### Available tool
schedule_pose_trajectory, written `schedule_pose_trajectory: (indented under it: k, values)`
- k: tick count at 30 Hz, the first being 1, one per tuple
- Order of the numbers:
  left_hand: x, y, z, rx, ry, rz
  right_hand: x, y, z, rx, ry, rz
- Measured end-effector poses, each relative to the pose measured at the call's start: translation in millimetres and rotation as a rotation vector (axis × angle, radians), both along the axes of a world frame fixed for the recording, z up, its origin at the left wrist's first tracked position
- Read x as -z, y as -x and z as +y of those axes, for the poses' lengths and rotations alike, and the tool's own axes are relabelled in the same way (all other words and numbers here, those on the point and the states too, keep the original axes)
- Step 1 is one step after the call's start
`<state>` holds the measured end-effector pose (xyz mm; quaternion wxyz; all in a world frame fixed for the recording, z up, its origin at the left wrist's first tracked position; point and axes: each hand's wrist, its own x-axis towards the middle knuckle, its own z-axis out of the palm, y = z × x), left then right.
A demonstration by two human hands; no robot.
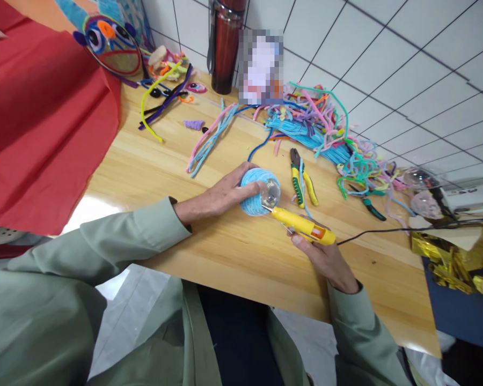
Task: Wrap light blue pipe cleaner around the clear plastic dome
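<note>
At the light-blue wound piece (250,206), your left hand (229,194) grips its side while your right hand (316,252) grips the yellow glue gun (301,224) — a slip could burn your thumb (251,189).

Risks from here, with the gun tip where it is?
1. Burn: the metal nozzle of the yellow plastic glue gun, held in the right hand, sits close to the left thumb. If hot, a small slip might touch skin.
2. Warping: that nozzle is right at the clear plastic end of the round, light-blue-wrapped piece in the left hand; heat could soften it.
3. Snag: the thin black cord trails off right and might tug the gun.
</note>
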<state>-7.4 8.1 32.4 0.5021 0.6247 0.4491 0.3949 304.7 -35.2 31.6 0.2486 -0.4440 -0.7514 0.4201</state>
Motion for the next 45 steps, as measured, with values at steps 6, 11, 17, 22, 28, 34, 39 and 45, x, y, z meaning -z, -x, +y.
schedule_pose_trajectory:
  k: [6, 11, 17, 22, 28, 34, 39, 45]
  values:
    - [0.4, 0.8, -0.5, 0.002, -0.003, 0.002, 1.0, 0.2, -1.2, 0.017, 0.003, 0.01]
    - [0.5, 1.4, -1.4, 0.012, -0.007, -0.012, 1.2, 0.3, -1.3, 0.017, 0.001, 0.013]
    - [-1.4, 0.9, -1.4, 0.008, -0.014, -0.002, -0.9, 1.2, -0.2, -0.023, -0.02, -0.018]
    - [-1.2, 1.2, -1.5, 0.014, -0.007, -0.005, -3.7, 2.4, 0.7, -0.053, -0.032, -0.016]
    - [0.6, 1.9, -0.5, 0.016, 0.002, -0.005, -1.9, 2.3, -0.9, 0.008, 0.006, 0.013]
    - [0.6, 1.5, -0.6, 0.01, 0.002, -0.007, -2.2, 2.1, -0.7, 0.006, -0.007, 0.001]
    - [-0.4, 1.1, -0.9, 0.016, -0.01, -0.018, -3.9, 2.9, 0.2, -0.032, -0.011, -0.01]
    - [0.3, 1.3, -0.2, 0.012, -0.013, -0.012, -1.9, 2.5, 0.1, -0.016, -0.01, -0.016]
